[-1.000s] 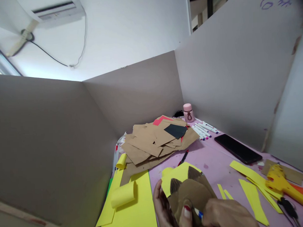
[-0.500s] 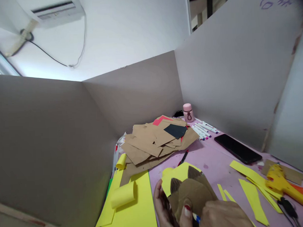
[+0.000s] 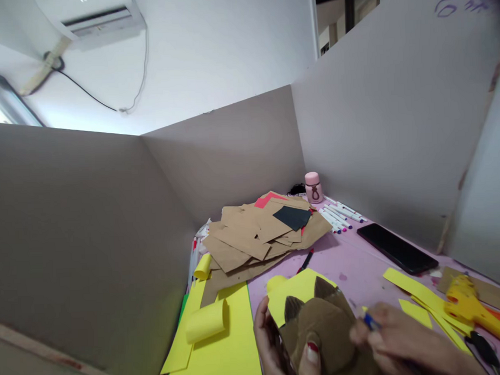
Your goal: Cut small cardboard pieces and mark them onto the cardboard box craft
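My left hand is wrapped around a brown cardboard cutout with two pointed, darker-shaded ears on top; its thumb, with a red nail, presses on the front. Closed around a blue marker is my right hand, just to the right of the cutout's edge. Part of the marker is hidden by the fingers. Behind the cutout lies a piece of yellow paper. The cutout's lower part runs out of view.
Stacked brown cardboard pieces lie at the back. Yellow sheets with a curled piece are on the left. To the right are a phone, white markers, yellow strips and a yellow glue gun. A pink bottle stands behind.
My right hand has moved right, off the cutout's front, carrying the blue marker with it. My left hand keeps the cutout in nearly the same place. The view has shifted slightly.
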A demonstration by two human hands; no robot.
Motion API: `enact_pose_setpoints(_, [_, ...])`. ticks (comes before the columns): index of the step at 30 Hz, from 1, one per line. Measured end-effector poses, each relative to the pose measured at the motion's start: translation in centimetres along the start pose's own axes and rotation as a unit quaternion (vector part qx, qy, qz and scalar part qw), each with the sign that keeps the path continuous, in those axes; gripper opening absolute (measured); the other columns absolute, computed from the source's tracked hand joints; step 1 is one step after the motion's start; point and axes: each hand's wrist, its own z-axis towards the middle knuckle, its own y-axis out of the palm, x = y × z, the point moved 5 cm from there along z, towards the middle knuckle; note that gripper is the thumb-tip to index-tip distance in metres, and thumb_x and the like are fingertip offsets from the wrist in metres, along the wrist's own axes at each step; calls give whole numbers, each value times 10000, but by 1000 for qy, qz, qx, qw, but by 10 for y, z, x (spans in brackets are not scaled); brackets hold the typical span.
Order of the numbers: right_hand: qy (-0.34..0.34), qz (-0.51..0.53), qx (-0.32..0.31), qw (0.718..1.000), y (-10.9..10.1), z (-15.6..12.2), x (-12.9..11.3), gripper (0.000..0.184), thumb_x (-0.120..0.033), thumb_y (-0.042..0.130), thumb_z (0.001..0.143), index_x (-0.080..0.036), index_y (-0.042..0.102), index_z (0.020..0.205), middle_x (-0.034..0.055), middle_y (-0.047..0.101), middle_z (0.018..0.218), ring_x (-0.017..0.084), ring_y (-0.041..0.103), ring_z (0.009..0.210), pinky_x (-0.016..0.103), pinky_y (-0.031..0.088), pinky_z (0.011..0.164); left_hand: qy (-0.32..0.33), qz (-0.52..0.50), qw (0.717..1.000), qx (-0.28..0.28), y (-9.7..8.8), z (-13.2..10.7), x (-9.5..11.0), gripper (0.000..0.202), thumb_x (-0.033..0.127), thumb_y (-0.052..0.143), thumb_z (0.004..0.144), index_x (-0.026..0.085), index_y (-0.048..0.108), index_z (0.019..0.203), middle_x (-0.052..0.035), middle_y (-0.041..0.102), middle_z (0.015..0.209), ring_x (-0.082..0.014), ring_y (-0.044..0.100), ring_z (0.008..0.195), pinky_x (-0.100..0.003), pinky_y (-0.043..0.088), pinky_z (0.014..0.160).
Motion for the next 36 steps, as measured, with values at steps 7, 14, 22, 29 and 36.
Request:
enact_pose_setpoints(7, [32, 56, -14, 998, -8, 30, 3, 325, -212, 709, 741, -251, 520, 1002, 84, 673, 1165, 250, 609, 1147, 319, 547, 899, 17, -28, 997, -68, 3, 0, 3, 698, 553, 640, 710, 201, 406, 1266, -179, 555, 1263, -332, 635, 1069, -360, 560, 797])
enact_pose_setpoints(14, [52, 117, -145, 981, 3, 36, -2, 371, -81, 653, 688, -283, 454, 927, -20, 601, 951, 188, 567, 936, 304, 482, 826, 11, 8, 988, -155, -8, 12, -3, 881, 525, 781, 560, 186, 436, 1296, -174, 555, 1287, -380, 529, 1200, -419, 488, 930])
enact_pose_setpoints(22, [179, 215, -91, 956, 4, 24, 16, 369, -191, 673, 753, -325, 418, 982, 4, 556, 1141, 240, 534, 1095, 348, 418, 873, 35, 40, 988, -145, -5, 15, 13, 811, 583, 684, 654, 183, 407, 1303, -179, 542, 1307, -369, 516, 1227, -416, 486, 939])
enact_pose_setpoints(29, [363, 447, 36, 816, 47, -12, 39, 686, -734, 710, 587, -399, 340, 1058, 75, 362, 1502, 369, 408, 1334, 539, 428, 944, 72, -1, 996, -53, 0, 11, 16, 673, 542, 614, 750, 209, 397, 1293, -153, 574, 1288, -312, 610, 1117, -340, 539, 838])
enact_pose_setpoints(36, [374, 471, 72, 795, 64, -19, 54, 660, -510, 855, 474, -333, 509, 1008, 45, 652, 1226, 413, 522, 1225, 497, 488, 930, 94, 63, 993, -29, 8, 4, 12, 776, 642, 538, 724, 196, 324, 1323, -171, 456, 1326, -327, 471, 1229, -350, 415, 958])
